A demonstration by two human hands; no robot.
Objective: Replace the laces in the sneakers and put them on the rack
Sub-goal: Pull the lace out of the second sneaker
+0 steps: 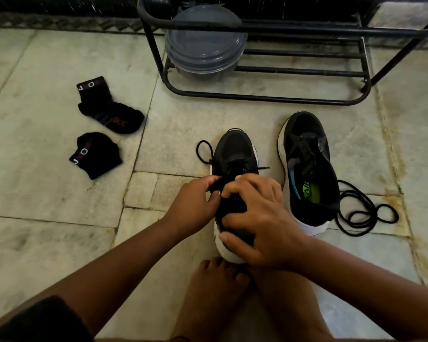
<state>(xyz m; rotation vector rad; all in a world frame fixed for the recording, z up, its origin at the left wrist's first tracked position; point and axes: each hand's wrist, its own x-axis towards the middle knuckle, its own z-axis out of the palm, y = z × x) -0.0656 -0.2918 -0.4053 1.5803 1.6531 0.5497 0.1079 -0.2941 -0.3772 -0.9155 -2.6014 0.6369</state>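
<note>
A black sneaker with a white sole (234,150) stands on the floor in front of me, toe pointing away. My left hand (194,202) pinches its black lace (204,150) near the tongue; a loop of that lace trails to the left of the toe. My right hand (256,218) grips the sneaker's collar and heel from above. The second sneaker (307,164) stands to the right without a lace, its insole showing. A loose black lace (363,211) lies coiled on the floor to its right. The black metal shoe rack (269,97) stands behind.
Two black socks (109,109) (95,155) lie on the floor to the left. A lidded plastic container (205,43) sits on the rack's left end. My bare feet (215,287) rest just behind the held sneaker. The floor is pale marble tiles.
</note>
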